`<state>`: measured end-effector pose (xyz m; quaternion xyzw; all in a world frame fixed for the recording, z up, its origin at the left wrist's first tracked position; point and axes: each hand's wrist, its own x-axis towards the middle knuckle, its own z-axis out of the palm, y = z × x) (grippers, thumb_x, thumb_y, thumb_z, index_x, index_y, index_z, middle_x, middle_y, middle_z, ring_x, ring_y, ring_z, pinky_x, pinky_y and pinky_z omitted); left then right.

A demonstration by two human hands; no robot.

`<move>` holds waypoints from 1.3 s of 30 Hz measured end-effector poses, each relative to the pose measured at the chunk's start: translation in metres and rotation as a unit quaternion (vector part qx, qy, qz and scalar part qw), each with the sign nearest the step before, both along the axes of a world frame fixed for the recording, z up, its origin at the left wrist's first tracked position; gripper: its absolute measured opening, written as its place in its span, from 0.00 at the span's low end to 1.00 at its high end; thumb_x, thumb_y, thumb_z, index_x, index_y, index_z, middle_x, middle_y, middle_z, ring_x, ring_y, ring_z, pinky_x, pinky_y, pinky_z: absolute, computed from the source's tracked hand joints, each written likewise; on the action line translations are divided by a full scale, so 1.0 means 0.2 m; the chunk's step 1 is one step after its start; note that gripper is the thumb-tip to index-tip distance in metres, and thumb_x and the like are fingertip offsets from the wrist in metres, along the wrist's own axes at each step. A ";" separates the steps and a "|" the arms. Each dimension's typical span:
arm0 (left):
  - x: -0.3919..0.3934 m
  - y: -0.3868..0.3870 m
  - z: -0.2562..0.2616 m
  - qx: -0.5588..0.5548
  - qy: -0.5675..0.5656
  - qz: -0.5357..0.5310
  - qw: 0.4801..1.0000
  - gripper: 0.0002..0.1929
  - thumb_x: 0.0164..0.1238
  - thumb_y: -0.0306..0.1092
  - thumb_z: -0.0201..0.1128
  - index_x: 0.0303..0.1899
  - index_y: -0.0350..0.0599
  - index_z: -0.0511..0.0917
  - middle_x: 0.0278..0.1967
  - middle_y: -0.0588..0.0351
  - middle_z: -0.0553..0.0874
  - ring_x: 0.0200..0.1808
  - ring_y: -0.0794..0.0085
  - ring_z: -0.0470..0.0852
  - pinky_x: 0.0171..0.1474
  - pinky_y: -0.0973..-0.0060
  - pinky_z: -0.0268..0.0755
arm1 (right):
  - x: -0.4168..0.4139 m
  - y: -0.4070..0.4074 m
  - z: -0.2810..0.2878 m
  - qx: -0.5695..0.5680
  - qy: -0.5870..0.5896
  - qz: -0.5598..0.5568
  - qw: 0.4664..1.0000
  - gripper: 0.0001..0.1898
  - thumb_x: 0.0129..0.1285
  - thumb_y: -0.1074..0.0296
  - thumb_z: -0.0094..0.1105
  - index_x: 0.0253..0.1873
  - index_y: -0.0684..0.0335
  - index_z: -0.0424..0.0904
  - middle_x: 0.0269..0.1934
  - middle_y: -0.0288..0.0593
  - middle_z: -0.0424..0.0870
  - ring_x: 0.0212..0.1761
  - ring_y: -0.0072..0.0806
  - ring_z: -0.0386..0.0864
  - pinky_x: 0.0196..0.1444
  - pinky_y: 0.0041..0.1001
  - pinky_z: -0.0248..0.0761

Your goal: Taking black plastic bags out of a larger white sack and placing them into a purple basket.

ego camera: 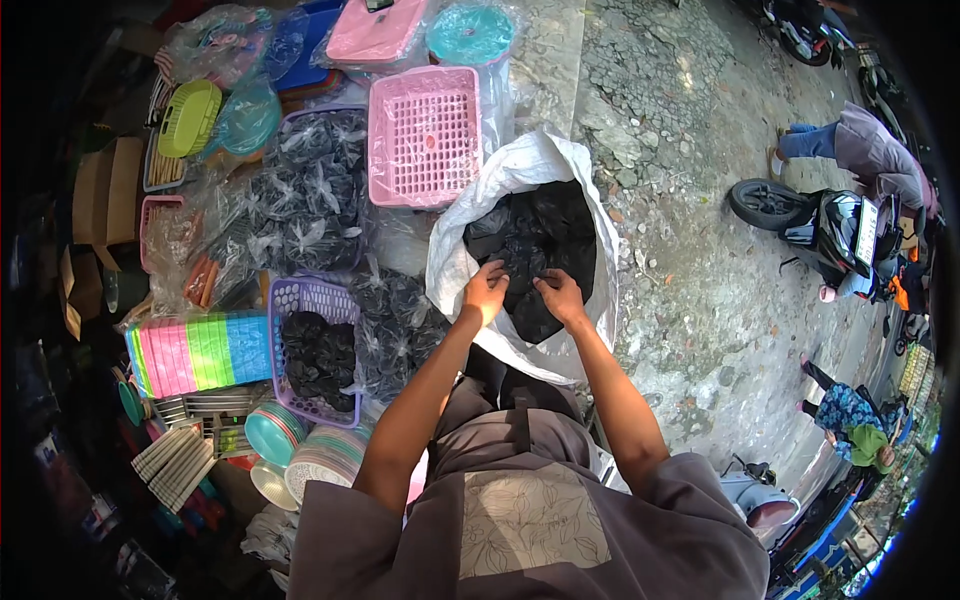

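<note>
A large white woven sack (pixel 600 225) stands upright before me with its mouth folded open. Bundles of black plastic (pixel 536 232) fill its inside. At the near left part of the sack's mouth, my left hand (pixel 487 289) has its fingers curled at the edge of the black plastic. My right hand (pixel 559 296) is on the right side, thumb and fingertips together at the black plastic. Whether either hand pinches the plastic cannot be told. Left of the sack, a purple plastic basket (pixel 276 330) holds more black bundles, beside clear-wrapped black bundles (pixel 397 330).
A wrapped pink basket (pixel 424 135) lies just beyond the sack. Stacked colourful containers (pixel 202 349) and bowls (pixel 277 435) are at left. Cracked concrete ground (pixel 690 300) spreads right, with a parked motorcycle (pixel 825 225) and people (pixel 862 427) farther off.
</note>
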<state>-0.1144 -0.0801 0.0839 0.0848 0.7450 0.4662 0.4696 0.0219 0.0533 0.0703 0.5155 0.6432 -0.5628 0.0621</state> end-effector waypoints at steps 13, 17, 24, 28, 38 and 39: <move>-0.03 0.02 -0.63 -0.169 0.006 -0.027 0.985 0.32 0.68 0.36 0.63 0.70 0.34 0.65 0.64 0.41 0.76 0.67 0.56 0.73 0.68 0.68 0.64 | -0.12 0.11 -0.53 0.026 -0.153 -0.002 0.988 0.32 0.59 0.52 0.67 0.64 0.67 0.74 0.57 0.56 0.82 0.62 0.47 0.78 0.66 0.34 0.69; -0.05 0.08 -0.67 -0.177 -0.027 -0.036 0.983 0.32 0.68 0.37 0.63 0.70 0.35 0.65 0.63 0.43 0.77 0.65 0.58 0.75 0.67 0.69 0.65 | -0.15 0.13 -0.61 0.047 -0.156 0.012 0.987 0.38 0.59 0.54 0.66 0.69 0.69 0.64 0.59 0.65 0.78 0.64 0.54 0.75 0.67 0.38 0.68; -0.04 0.04 -0.79 -0.147 -0.073 -0.004 0.986 0.32 0.67 0.34 0.66 0.69 0.31 0.64 0.61 0.45 0.78 0.61 0.63 0.78 0.64 0.73 0.67 | -0.22 0.00 -0.65 0.061 -0.189 0.045 0.979 0.45 0.57 0.56 0.68 0.72 0.74 0.54 0.67 0.71 0.58 0.68 0.66 0.64 0.71 0.43 0.63; -0.02 0.06 -0.71 -0.121 -0.093 -0.002 0.988 0.35 0.62 0.25 0.67 0.70 0.31 0.63 0.61 0.45 0.79 0.61 0.63 0.77 0.63 0.73 0.68 | -0.15 0.02 -0.67 0.082 -0.208 0.092 0.970 0.46 0.56 0.56 0.68 0.72 0.75 0.53 0.66 0.70 0.57 0.67 0.67 0.65 0.71 0.43 0.63; -0.04 0.01 -0.61 -0.097 -0.185 -0.015 0.978 0.29 0.54 0.23 0.69 0.60 0.34 0.74 0.48 0.51 0.85 0.46 0.66 0.85 0.47 0.71 0.78 | -0.03 0.09 -0.53 0.055 -0.176 0.051 0.981 0.41 0.55 0.54 0.67 0.70 0.69 0.62 0.68 0.68 0.61 0.70 0.58 0.64 0.73 0.39 0.60; -0.04 0.00 -0.59 -0.096 -0.194 -0.033 0.976 0.27 0.52 0.23 0.69 0.57 0.35 0.76 0.44 0.51 0.87 0.44 0.66 0.85 0.47 0.71 0.78 | -0.03 0.10 -0.49 0.021 -0.191 0.025 0.981 0.41 0.55 0.54 0.67 0.71 0.65 0.62 0.69 0.65 0.63 0.71 0.57 0.63 0.74 0.39 0.59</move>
